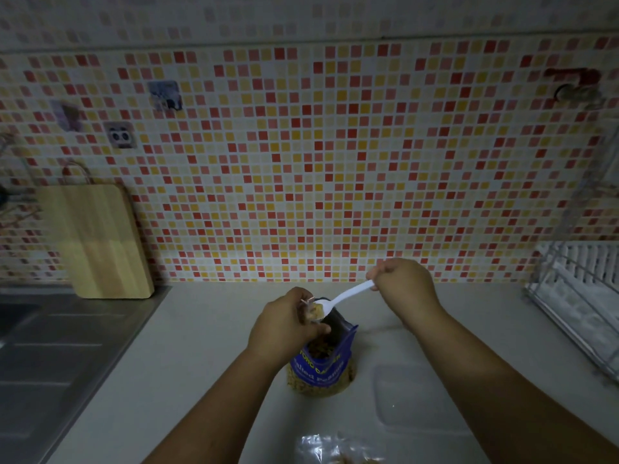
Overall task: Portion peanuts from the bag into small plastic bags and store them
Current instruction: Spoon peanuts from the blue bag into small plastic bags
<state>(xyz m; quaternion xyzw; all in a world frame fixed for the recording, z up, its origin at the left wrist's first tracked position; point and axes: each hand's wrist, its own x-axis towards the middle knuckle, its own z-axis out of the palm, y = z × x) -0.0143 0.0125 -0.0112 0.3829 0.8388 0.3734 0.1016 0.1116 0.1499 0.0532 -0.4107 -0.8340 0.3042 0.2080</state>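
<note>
A blue peanut bag (pixel 321 366) stands open on the counter, full of peanuts. Just above its mouth my left hand (pixel 284 326) holds a small clear plastic bag (pixel 306 311), mostly hidden by my fingers. My right hand (pixel 402 283) grips the handle of a white plastic spoon (pixel 345 298). The spoon's bowl carries peanuts and sits at the small bag's opening. At the frame's bottom edge lies another small clear bag (pixel 335 450) with peanuts inside.
A clear plastic container (pixel 415 396) lies on the counter right of the peanut bag. A wooden cutting board (pixel 100 242) leans on the tiled wall at left, above a steel sink drainer (pixel 60 356). A white dish rack (pixel 582 296) stands at right.
</note>
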